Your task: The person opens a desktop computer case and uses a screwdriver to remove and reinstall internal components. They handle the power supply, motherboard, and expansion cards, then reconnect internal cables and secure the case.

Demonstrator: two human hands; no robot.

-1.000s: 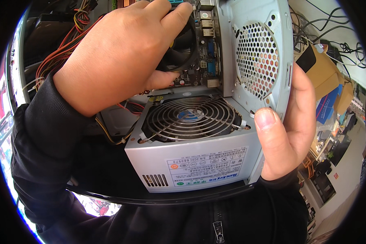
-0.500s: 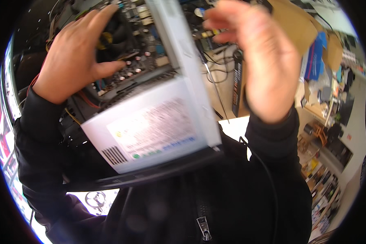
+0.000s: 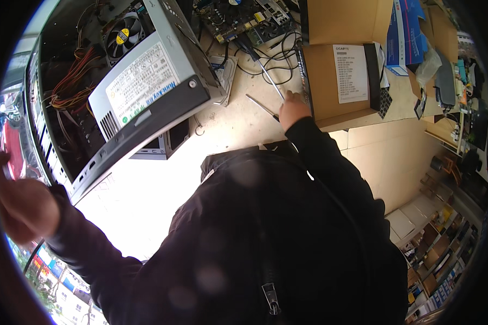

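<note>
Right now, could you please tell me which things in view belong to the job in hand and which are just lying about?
Likely in the job:
open computer case
its power supply
long screwdriver
slim metal tool by the right hand, grip unclear

Apparently lying about:
open cardboard box
blue packaging
clear plastic bag

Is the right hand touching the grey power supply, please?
No, the right hand is by the long screwdriver over the table, clearly apart from the power supply.
</note>
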